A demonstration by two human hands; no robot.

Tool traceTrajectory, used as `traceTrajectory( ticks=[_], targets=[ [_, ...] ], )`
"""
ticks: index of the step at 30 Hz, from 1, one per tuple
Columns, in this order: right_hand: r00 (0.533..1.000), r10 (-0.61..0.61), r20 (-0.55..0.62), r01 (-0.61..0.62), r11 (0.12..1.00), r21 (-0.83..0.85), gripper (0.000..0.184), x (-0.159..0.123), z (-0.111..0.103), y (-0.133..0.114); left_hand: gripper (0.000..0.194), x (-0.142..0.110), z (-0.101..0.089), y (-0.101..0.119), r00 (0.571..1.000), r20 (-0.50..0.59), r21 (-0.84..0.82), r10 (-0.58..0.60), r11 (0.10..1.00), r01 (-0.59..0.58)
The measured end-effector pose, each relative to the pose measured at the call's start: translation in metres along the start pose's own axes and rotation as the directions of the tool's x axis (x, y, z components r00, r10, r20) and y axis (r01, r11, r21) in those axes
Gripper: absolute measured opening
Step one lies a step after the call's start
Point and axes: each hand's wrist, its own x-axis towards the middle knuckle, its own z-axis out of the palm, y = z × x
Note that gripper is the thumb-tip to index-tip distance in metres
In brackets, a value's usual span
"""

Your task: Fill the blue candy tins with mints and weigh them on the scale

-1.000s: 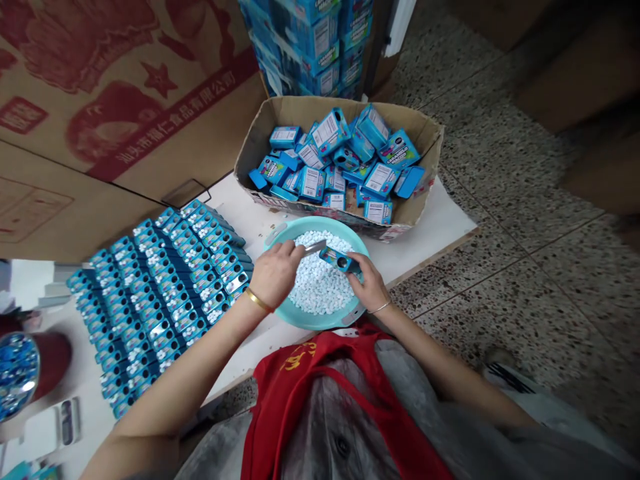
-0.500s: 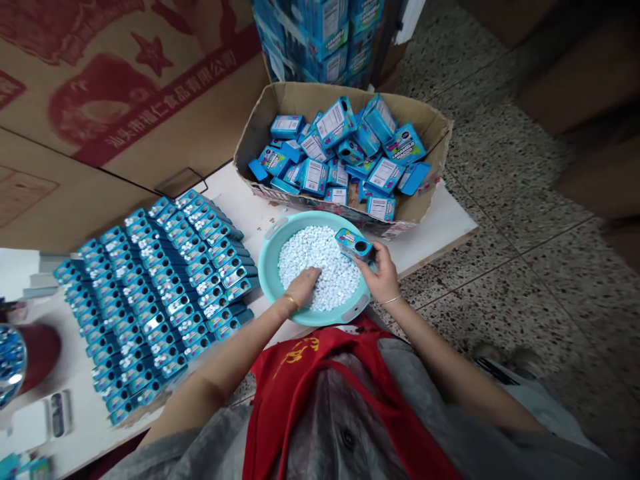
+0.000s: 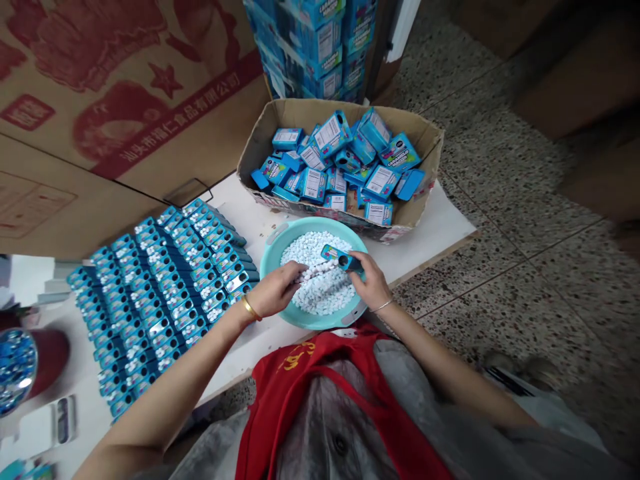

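Observation:
My left hand [image 3: 275, 291] is closed at the left rim of a turquoise basin [image 3: 270, 257]. It grips what looks like a narrow scoop, whose body is mostly hidden under a row of white candies [image 3: 320, 269]. This row stands out above the loose white candies [image 3: 320, 300] in the basin and reaches toward the box. My right hand [image 3: 371, 280] holds a small blue candy box [image 3: 332, 253] over the basin's right side. The box lies tilted, with a dark round hole facing up near my fingers.
Behind the basin, a cut-down carton [image 3: 260, 133] holds many blue boxes. Rows of blue boxes [image 3: 165, 293] with holes and white candies on top stand at left. Large brown cartons [image 3: 125, 67] and stacked wrapped boxes [image 3: 320, 47] rise behind. A red tub [image 3: 47, 360] stands far left.
My left hand has come up out of the candies and moved left, lifting a row of them. The box in my right hand has shifted slightly left and down.

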Motion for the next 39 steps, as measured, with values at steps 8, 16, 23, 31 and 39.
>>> traceTrajectory(
  ticks=[8, 16, 23, 31, 39],
  targets=[
    [0.990, -0.115, 0.076, 0.121, 0.990, -0.067, 0.044, -0.005, 0.013, -0.004, 0.041, 0.035, -0.028, 0.067, 0.920, 0.204, 0.539, -0.334, 0.823, 0.179],
    [0.998, -0.048, 0.032, 0.048, 0.999, -0.007, 0.040, -0.010, 0.014, 0.000, 0.033, 0.030, -0.029, 0.075, 0.952, 0.083, 0.576, -0.294, 0.794, 0.195],
    [0.991, 0.095, -0.092, -0.094, 0.995, 0.020, 0.036, -0.006, -0.002, 0.002, 0.039, 0.033, 0.056, -0.050, 0.910, 0.000, 0.267, -0.414, 0.877, 0.399],
    [0.977, 0.169, -0.127, -0.161, 0.984, 0.073, 0.039, -0.005, -0.003, 0.009, 0.049, 0.032, 0.135, -0.046, 0.969, 0.139, 0.010, -0.206, 0.978, 0.206],
    [0.974, 0.192, -0.121, -0.175, 0.975, 0.133, 0.041, -0.005, -0.004, 0.014, 0.036, 0.004, 0.078, -0.036, 0.998, 0.033, -0.205, -0.058, 0.977, 0.063]
  ],
)
